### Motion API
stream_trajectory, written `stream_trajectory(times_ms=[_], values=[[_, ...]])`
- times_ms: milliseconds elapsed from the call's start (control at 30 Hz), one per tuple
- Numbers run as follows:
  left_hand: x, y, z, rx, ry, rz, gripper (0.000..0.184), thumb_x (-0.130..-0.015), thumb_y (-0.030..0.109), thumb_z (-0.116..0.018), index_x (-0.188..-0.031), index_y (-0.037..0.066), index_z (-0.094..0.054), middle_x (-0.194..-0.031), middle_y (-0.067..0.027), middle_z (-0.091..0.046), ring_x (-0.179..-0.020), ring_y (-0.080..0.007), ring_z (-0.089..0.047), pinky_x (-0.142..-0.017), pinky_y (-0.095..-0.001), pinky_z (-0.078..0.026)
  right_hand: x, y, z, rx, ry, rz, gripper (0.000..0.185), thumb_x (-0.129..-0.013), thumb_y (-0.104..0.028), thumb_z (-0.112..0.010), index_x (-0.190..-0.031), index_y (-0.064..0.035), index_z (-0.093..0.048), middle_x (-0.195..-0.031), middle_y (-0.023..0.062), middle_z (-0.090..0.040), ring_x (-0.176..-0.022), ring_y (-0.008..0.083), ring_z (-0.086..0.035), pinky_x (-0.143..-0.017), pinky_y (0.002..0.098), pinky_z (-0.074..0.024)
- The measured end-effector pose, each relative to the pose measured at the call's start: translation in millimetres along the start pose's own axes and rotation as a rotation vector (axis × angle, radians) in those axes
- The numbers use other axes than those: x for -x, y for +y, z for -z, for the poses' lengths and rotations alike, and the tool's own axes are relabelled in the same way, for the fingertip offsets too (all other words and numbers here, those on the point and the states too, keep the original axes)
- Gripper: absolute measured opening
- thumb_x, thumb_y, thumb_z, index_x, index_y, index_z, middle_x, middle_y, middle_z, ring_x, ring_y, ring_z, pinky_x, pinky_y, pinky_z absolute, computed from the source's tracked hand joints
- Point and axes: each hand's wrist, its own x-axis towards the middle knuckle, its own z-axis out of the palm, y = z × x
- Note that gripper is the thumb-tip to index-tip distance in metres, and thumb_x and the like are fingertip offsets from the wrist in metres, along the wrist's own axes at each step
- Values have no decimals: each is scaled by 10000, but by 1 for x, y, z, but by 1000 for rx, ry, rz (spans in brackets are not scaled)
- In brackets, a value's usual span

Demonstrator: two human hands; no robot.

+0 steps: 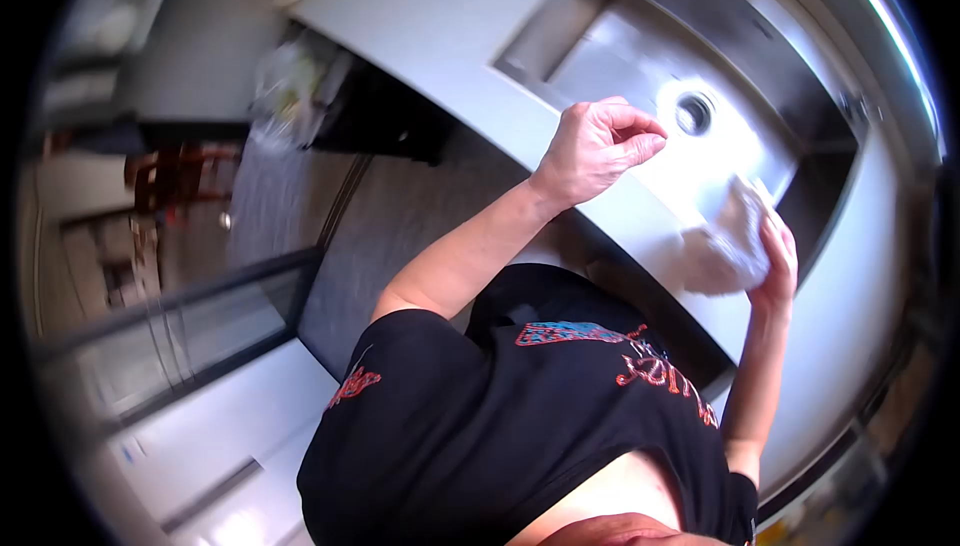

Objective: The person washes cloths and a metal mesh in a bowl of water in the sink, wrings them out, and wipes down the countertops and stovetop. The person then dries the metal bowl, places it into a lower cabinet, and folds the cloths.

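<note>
My left hand [600, 149] is over the front edge of the metal sink [640, 56], its thumb and fingertips pinched together. Whatever may be between those fingertips is too small to make out. Lower right of it, my right hand [778, 264] has its fingers round the side of a crumpled whitish bundle [725, 246], which looks like cloth or thin plastic. The bundle is over the sink's near corner and the counter edge. A round drain [693, 114] shows in the basin, just beyond my left fingertips.
A pale countertop [430, 26] surrounds the sink. At the left hangs a clear plastic bag [285, 96] with something greenish in it, beside a dark opening. Farther left are a brown wooden chair [190, 176] and a dark-framed glass panel [200, 346].
</note>
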Motion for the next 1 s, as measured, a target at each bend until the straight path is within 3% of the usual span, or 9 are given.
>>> stream_trajectory(times_ms=[200, 233, 400, 500, 600, 633, 667, 867, 1000], values=[[15, -7, 140, -21, 492, -68, 99, -788, 25, -629, -877, -10, -655, -734, -5, -610, -655, -57, -536, -624, -184, -446, -41, 11, 1, -51, -3, 22, 386, -854, -132, -533, -1191, 43, -460, -1080, 143, -576, -957, 217, -587, -871, 354, -466], [58, 29, 131, -124, 588, -106, 98, -789, 31, -629, -877, -4, -656, -724, -10, -608, -633, -62, -531, -614, -189, -446, 1, -8, 10, -49, -14, 74, 378, -856, -129, -533, -1188, 37, -464, -1087, 144, -573, -962, 220, -586, -875, 363, -465], [152, 63, 277, -86, 883, -203, 147, -844, 128, -590, -926, 20, -647, -712, -20, -611, -621, -77, -554, -601, -208, -469, 15, -24, -43, -112, -12, 103, 378, -882, -157, -497, -1225, -2, -459, -1177, 132, -537, -1076, 241, -530, -942, 439, -417], [192, 62, 324, -66, 852, -214, 165, -826, 123, -608, -938, 7, -642, -685, -14, -598, -605, -55, -539, -585, -184, -450, 17, -33, -35, -83, 45, 142, 365, -882, -183, -497, -1206, -18, -482, -1154, 126, -547, -1064, 247, -532, -936, 453, -420], [188, 22, 370, -281, 732, 120, 160, -802, 139, -596, -897, 23, -653, -726, -77, -633, -616, -144, -585, -600, -251, -476, 21, -39, -40, -67, 11, 136, 354, -885, -187, -489, -1199, -23, -489, -1149, 128, -543, -1055, 253, -533, -923, 450, -429], [170, -15, 394, -1181, 675, 440, 169, -768, 183, -576, -837, 56, -663, -812, -131, -650, -680, -282, -613, -641, -348, -488, 25, -42, -48, -67, 11, 146, 354, -887, -184, -485, -1201, -20, -486, -1150, 130, -541, -1054, 252, -533, -918, 447, -434], [172, -24, 389, -1494, 626, 450, 157, -747, 207, -556, -766, 100, -669, -858, -136, -642, -763, -346, -602, -685, -408, -474, 32, -44, -66, -24, 16, 156, 356, -887, -176, -486, -1203, -12, -482, -1149, 132, -542, -1057, 251, -531, -918, 440, -434], [185, -34, 437, -1100, 502, 360, 146, -704, 214, -615, -785, 111, -678, -686, -52, -648, -628, -204, -618, -601, -335, -467, 37, -33, -124, 12, 58, 171, 338, -883, -141, -494, -1184, 14, -490, -1129, 134, -553, -1018, 229, -555, -908, 390, -449], [191, -32, 459, -799, 321, 101, 182, -712, 173, -601, -857, 102, -684, -739, -107, -652, -680, -208, -627, -632, -331, -477, 37, -34, -122, 33, 81, 177, 327, -884, -139, -495, -1176, 8, -498, -1106, 129, -565, -989, 216, -567, -897, 377, -455]])
